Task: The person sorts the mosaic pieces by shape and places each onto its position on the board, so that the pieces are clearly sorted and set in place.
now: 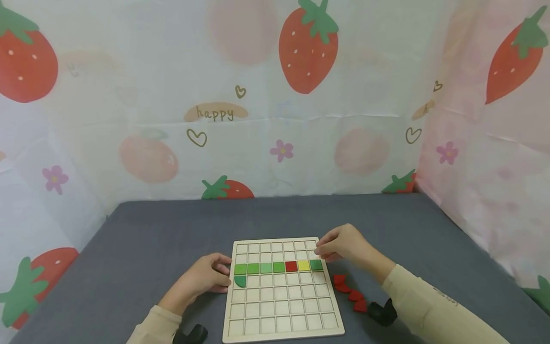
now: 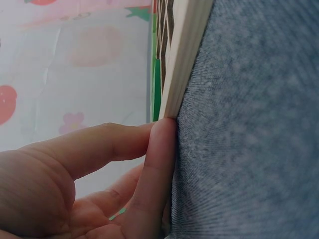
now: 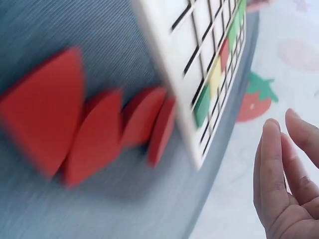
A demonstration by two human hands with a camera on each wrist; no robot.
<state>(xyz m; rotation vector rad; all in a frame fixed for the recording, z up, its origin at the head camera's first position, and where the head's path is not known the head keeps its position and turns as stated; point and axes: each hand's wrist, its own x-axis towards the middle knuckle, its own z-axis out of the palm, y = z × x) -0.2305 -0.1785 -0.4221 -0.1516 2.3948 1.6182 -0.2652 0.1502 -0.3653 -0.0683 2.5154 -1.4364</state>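
- While I look from my distant place, the pale gridded board (image 1: 281,308) lies flat on the grey cloth (image 1: 172,239), between the two hands.
- The left hand (image 1: 205,276) rests beside the left edge of the board, with its forearm slanting up from the bottom of my head view. Its fingertips (image 2: 163,130) touch the board's side; the fingers are loosely bent and a little spread, pinching no piece that I can see.
- The right hand (image 1: 350,244) is at the far right corner of the board, its fingers pointing to the left. In the right wrist view, its fingertips (image 3: 271,130) stand close, but with a gap, holding nothing.
- Seven coloured square tiles (image 1: 278,266) fill the third row from the far side; one rounded green piece (image 1: 240,281) sits under the leftmost tile.
- Four red pieces (image 3: 94,144) lie right of the board, near the right sleeve (image 1: 429,296).
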